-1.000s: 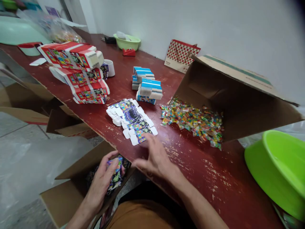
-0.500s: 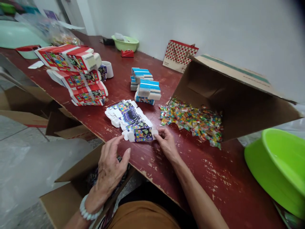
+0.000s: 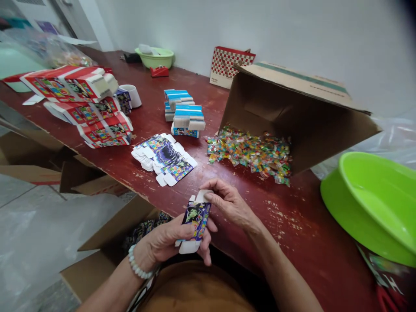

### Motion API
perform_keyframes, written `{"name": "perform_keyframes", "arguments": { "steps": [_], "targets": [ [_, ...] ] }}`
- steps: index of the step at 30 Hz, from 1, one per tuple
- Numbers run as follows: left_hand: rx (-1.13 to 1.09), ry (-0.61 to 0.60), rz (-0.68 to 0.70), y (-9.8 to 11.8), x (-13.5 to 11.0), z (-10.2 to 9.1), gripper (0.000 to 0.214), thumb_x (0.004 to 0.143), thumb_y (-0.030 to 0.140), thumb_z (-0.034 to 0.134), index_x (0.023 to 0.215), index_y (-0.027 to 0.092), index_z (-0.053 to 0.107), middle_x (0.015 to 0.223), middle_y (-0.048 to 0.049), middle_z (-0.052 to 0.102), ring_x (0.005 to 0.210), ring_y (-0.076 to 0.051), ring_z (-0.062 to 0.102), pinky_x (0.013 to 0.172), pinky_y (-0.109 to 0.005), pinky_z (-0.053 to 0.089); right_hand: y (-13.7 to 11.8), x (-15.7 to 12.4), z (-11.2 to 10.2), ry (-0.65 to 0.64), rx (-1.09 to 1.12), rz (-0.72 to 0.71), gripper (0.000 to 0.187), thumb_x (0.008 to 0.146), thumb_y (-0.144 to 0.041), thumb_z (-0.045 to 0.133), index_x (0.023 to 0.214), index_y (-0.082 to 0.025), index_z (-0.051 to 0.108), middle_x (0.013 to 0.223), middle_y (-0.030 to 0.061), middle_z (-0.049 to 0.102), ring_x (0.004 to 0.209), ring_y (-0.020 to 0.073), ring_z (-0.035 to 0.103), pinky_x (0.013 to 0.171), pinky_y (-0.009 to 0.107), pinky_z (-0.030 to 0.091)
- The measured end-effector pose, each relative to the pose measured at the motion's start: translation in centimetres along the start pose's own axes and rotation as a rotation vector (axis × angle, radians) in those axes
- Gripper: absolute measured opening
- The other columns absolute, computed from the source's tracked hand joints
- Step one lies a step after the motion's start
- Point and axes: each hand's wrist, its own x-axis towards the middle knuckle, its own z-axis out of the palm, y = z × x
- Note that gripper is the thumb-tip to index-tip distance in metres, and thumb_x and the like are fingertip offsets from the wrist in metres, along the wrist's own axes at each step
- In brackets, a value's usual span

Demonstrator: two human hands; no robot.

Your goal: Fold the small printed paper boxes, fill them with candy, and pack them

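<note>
My left hand [image 3: 175, 236] is wrapped round a small purple printed candy box [image 3: 196, 215], thumb on its front, near the table's front edge. White flaps stick out at both ends of the box. My right hand [image 3: 224, 201] pinches the white flap at its upper end between thumb and fingers. Beyond my hands, a pile of flat purple box blanks [image 3: 169, 158] lies on the dark red table [image 3: 234, 182]. Small wrapped candies [image 3: 253, 154] spill from a large cardboard carton [image 3: 269, 99] tipped on its side to the right.
Red box bundles [image 3: 97, 108] are stacked at the left, blue bundles [image 3: 186, 115] mid-table. A bright green basin [image 3: 367, 208] stands at the right. Below the front edge, an open carton [image 3: 97, 268] holds dark printed items. A pale green bowl [image 3: 156, 58], tape dispenser [image 3: 160, 71] and checked bag [image 3: 229, 65] sit farther back.
One purple blank has come off the pile toward my body and now stands as a box shape between both hands. My left hand has closed on it. The view has shifted slightly right.
</note>
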Motion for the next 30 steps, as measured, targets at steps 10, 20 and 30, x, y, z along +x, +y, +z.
{"name": "perform_keyframes", "arguments": {
  "steps": [10, 20, 30],
  "targets": [
    [0.075, 0.154, 0.056, 0.0, 0.5, 1.3, 0.047, 0.064, 0.041, 0.086, 0.097, 0.011, 0.069, 0.074, -0.0078, 0.071, 0.065, -0.021, 0.071, 0.065, -0.030, 0.054, -0.6, -1.2, 0.3, 0.028, 0.115, 0.048, 0.031, 0.089, -0.043, 0.064, 0.114, -0.027, 0.059, 0.090, 0.0010, 0.062, 0.077, 0.0146, 0.061, 0.069, 0.028, 0.051],
    [0.195, 0.225, 0.152, -0.6, 0.8, 1.3, 0.046, 0.070, 0.052, 0.079, 0.091, 0.012, 0.069, 0.076, -0.0075, 0.070, 0.065, -0.017, 0.065, 0.067, -0.029, 0.051, 0.2, -3.0, 1.5, 0.362, -0.451, -0.170, 0.040, 0.083, -0.021, 0.066, 0.120, -0.027, 0.053, 0.111, 0.0065, 0.058, 0.095, 0.0201, 0.058, 0.083, 0.038, 0.050],
    [0.709, 0.251, 0.072, 1.2, 0.0, 0.4, 0.029, 0.077, 0.045, 0.071, 0.077, 0.016, 0.069, 0.077, -0.0043, 0.066, 0.077, -0.019, 0.056, 0.073, -0.028, 0.042, -1.5, -3.5, 2.0, 0.113, -0.745, -0.237, 0.029, 0.081, -0.013, 0.063, 0.107, -0.024, 0.054, 0.108, 0.0075, 0.060, 0.098, 0.0213, 0.058, 0.083, 0.035, 0.050]
  ]
}}
